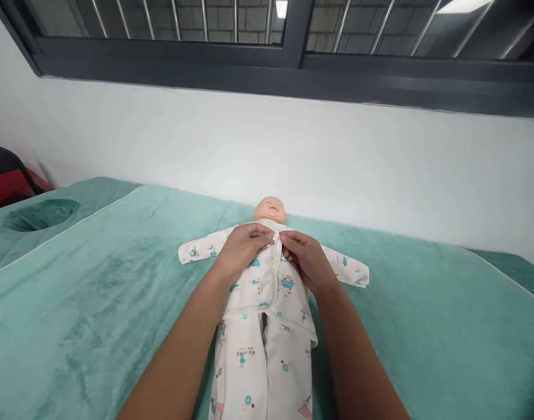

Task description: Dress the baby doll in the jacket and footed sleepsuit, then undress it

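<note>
A baby doll lies on its back on a green bed cover, its head toward the wall. It wears a white printed baby shirt with long sleeves spread to both sides, and matching trousers. At the upper chest, my left hand pinches the left edge of the shirt's front opening near the collar. Opposite it, my right hand pinches the other edge, a small gap between the fingertips of both hands. Below them the front edges of the shirt overlap loosely, and the lower hem flares on the right.
The green bed cover spreads around the doll, with a round hollow at the left. A white wall rises behind, under a dark barred window frame. A red and black object stands at the far left.
</note>
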Available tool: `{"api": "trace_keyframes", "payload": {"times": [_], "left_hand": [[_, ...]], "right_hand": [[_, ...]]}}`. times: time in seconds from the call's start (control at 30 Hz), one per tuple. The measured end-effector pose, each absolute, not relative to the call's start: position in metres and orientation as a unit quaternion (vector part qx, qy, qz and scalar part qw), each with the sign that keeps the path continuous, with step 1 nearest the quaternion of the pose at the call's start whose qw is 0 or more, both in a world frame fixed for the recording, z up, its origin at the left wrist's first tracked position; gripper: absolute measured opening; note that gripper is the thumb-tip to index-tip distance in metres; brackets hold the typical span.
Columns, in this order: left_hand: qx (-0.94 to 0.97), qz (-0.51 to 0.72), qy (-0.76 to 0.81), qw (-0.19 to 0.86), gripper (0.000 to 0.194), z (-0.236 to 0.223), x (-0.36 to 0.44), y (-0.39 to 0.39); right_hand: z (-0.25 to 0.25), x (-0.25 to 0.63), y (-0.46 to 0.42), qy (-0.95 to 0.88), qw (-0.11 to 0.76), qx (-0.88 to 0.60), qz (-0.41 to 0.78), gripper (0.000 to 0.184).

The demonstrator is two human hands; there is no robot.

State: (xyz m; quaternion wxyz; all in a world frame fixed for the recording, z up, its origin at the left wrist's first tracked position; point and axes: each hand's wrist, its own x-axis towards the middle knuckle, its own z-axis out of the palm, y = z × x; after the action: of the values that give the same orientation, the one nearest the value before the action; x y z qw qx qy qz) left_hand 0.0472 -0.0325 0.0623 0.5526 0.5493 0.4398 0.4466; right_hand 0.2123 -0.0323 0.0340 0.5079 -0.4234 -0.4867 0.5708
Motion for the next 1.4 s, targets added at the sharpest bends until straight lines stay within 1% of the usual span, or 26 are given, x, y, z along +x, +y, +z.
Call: {"api": "trace_keyframes", "payload": {"times": [0.27, 0.43, 0.53, 0.67, 0.83, 1.0, 1.27, 1.4], "left_hand": [[0.54, 0.442, 0.454, 0.554, 0.013, 0.066, 0.049, -0.037], [0.543, 0.434, 0.452, 0.559, 0.02, 0.063, 0.047, -0.036], [0.547, 0.44, 0.451, 0.551, 0.022, 0.061, 0.047, -0.035], [0.549, 0.452, 0.451, 0.54, 0.017, 0.059, 0.049, -0.033], [0.554, 0.456, 0.463, 0.52, 0.014, 0.058, 0.049, -0.032], [0.582, 0.435, 0.475, 0.496, 0.021, 0.063, 0.048, -0.034], [0.599, 0.443, 0.504, 0.437, 0.019, 0.056, 0.049, -0.031], [0.616, 0.445, 0.517, 0.394, 0.018, 0.056, 0.049, -0.031]], "right_hand": [[0.032, 0.212, -0.031, -0.487, 0.516, -0.423, 0.564, 0.021], [0.034, 0.211, -0.032, -0.49, 0.515, -0.426, 0.56, 0.02], [0.037, 0.209, -0.033, -0.501, 0.509, -0.437, 0.547, 0.023], [0.041, 0.208, -0.036, -0.519, 0.499, -0.454, 0.525, 0.027], [0.042, 0.207, -0.037, -0.544, 0.487, -0.465, 0.5, 0.023], [0.041, 0.205, -0.036, -0.57, 0.478, -0.472, 0.473, 0.019], [0.043, 0.209, -0.037, -0.57, 0.464, -0.461, 0.498, 0.021], [0.044, 0.209, -0.037, -0.573, 0.461, -0.471, 0.488, 0.021]]}}
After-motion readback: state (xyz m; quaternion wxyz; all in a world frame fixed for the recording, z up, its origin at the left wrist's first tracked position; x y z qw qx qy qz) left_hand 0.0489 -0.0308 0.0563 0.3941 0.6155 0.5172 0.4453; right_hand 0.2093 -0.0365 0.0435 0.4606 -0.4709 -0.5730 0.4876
